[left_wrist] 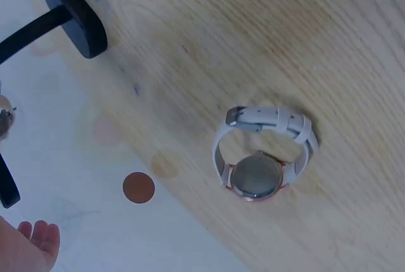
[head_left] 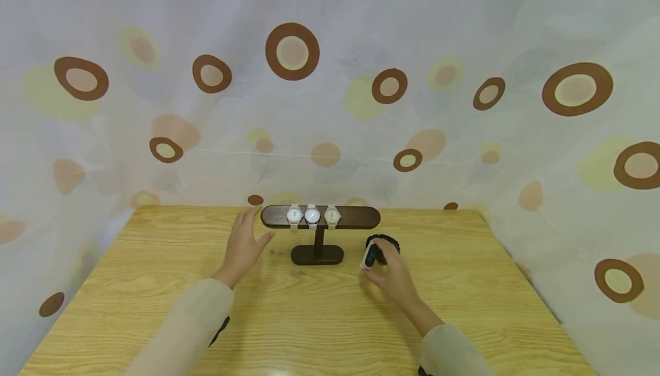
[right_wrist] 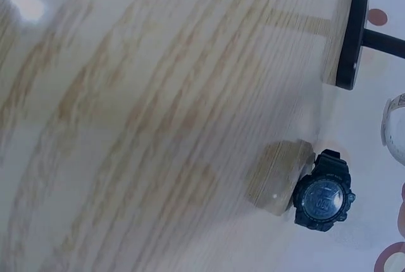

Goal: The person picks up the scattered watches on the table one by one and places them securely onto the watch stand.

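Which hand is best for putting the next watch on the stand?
Probably the right hand: it pinches a watch near the bare right end of the stand. The left hand looks empty, by the other end.

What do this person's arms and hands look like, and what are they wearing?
Plain, pale cream fabric covers the arms: a left sleeve and a right sleeve. The left hand and right hand are ungloved. Small black pieces show at the sleeves' edges, too little to identify.
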Available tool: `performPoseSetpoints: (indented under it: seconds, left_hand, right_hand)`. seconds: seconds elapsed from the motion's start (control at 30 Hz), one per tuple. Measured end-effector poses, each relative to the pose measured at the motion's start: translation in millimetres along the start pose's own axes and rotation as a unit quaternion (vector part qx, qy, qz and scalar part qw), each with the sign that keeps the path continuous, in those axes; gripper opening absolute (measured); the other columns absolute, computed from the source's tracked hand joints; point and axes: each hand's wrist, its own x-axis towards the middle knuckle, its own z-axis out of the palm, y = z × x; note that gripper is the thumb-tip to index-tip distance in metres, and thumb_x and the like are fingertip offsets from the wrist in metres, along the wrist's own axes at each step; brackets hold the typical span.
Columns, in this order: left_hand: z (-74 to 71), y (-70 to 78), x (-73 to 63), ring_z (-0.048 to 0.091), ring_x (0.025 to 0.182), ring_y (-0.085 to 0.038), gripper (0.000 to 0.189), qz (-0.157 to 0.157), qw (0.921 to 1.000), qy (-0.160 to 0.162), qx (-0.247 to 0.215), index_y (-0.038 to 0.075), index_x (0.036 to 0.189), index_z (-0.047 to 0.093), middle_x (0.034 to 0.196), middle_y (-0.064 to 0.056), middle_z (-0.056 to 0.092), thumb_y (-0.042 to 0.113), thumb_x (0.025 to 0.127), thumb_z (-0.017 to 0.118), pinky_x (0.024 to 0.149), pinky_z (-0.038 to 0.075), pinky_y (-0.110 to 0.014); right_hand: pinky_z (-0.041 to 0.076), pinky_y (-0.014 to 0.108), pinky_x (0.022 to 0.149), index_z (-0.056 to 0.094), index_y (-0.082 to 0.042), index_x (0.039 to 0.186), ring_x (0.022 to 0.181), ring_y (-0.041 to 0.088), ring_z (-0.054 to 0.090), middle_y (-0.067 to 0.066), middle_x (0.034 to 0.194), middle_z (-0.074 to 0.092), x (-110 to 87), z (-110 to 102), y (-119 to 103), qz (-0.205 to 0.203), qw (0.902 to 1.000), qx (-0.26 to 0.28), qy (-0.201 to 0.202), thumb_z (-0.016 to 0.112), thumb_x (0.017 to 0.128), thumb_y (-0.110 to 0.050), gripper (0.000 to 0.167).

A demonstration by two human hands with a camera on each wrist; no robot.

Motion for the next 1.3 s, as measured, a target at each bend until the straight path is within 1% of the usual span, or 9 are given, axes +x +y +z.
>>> performPoseSetpoints:
  seconds: [0.1,0.2,0.37,0.47,0.57,0.7,0.83,1.0,1.3]
  left_hand:
    - [-0.8,1.2,5.8,0.044,0.120,-0.040,0.064,0.050,0.9969,0.020,0.057,-0.004,0.132,0.043,0.129,-0.025,0.046,0.013,0.079,0.073,0.102,0.039,-0.053]
    - [-1.6,3.1,11.5,0.047,0.118,-0.041,0.064,0.091,0.9889,0.030,0.114,-0.004,0.128,0.048,0.127,-0.025,0.049,0.015,0.075,0.077,0.100,0.041,-0.052]
    - [-3.5,7.2,16.6,0.049,0.117,-0.039,0.060,0.157,0.9697,0.016,0.186,-0.003,0.124,0.051,0.126,-0.025,0.050,0.017,0.074,0.078,0.101,0.043,-0.048]
    - [-3.2,9.3,17.6,0.050,0.117,-0.038,0.058,0.184,0.9604,0.005,0.209,-0.003,0.123,0.051,0.125,-0.026,0.049,0.017,0.075,0.077,0.100,0.045,-0.045]
    - [-1.3,10.9,18.9,0.050,0.115,-0.037,0.057,0.188,0.9573,-0.006,0.219,-0.002,0.123,0.051,0.124,-0.025,0.050,0.017,0.076,0.076,0.097,0.047,-0.043]
    - [1.2,13.1,19.9,0.051,0.114,-0.037,0.053,0.186,0.9597,-0.013,0.210,-0.002,0.122,0.052,0.122,-0.024,0.051,0.015,0.077,0.074,0.096,0.048,-0.043]
    - [2.8,13.9,19.9,0.052,0.112,-0.036,0.051,0.193,0.9605,-0.001,0.201,-0.003,0.121,0.053,0.118,-0.023,0.052,0.013,0.077,0.074,0.095,0.048,-0.042]
    - [3.5,13.3,20.1,0.052,0.110,-0.034,0.048,0.204,0.9564,0.010,0.209,-0.002,0.119,0.055,0.116,-0.022,0.054,0.013,0.078,0.074,0.093,0.050,-0.040]
    - [1.9,14.7,20.7,0.052,0.110,-0.034,0.047,0.199,0.9565,-0.003,0.213,-0.003,0.120,0.054,0.115,-0.022,0.054,0.012,0.079,0.072,0.093,0.050,-0.040]
  right_hand:
    - [0.050,0.047,0.090,0.048,0.010,0.123,0.111,0.039,0.055,0.026,0.122,0.053,0.5,-2,1,0.003,0.9999,-0.001,0.013,0.083,0.062,-0.002,0.071]
    - [0.049,0.049,0.090,0.048,0.010,0.121,0.110,0.040,0.055,0.026,0.120,0.054,2.6,-3,2,-0.001,0.9996,-0.006,0.029,0.083,0.062,0.000,0.070]
    - [0.050,0.050,0.089,0.050,0.008,0.120,0.107,0.039,0.056,0.026,0.117,0.055,5.7,-5,4,0.023,0.9988,0.010,0.041,0.083,0.063,0.000,0.066]
    - [0.049,0.051,0.091,0.050,0.008,0.121,0.108,0.039,0.056,0.026,0.118,0.054,6.6,-6,5,0.048,0.9977,0.026,0.040,0.082,0.065,-0.001,0.066]
    - [0.048,0.052,0.093,0.049,0.008,0.123,0.110,0.040,0.055,0.027,0.120,0.053,8.0,-6,6,0.060,0.9971,0.027,0.040,0.082,0.065,-0.003,0.067]
    - [0.047,0.053,0.094,0.048,0.009,0.123,0.112,0.041,0.053,0.027,0.122,0.052,11.1,-8,6,0.066,0.9968,0.013,0.044,0.083,0.064,-0.004,0.069]
    - [0.044,0.054,0.097,0.047,0.008,0.125,0.115,0.042,0.051,0.027,0.124,0.051,15.8,-12,7,0.076,0.9964,0.005,0.037,0.082,0.066,-0.006,0.069]
    - [0.043,0.054,0.098,0.045,0.007,0.128,0.119,0.042,0.048,0.027,0.127,0.050,22.9,-17,8,0.084,0.9962,-0.002,0.021,0.081,0.069,-0.008,0.070]
    - [0.042,0.053,0.100,0.046,0.006,0.129,0.122,0.041,0.046,0.025,0.129,0.050,37.9,-23,8,0.054,0.9985,0.004,0.004,0.080,0.070,-0.008,0.070]
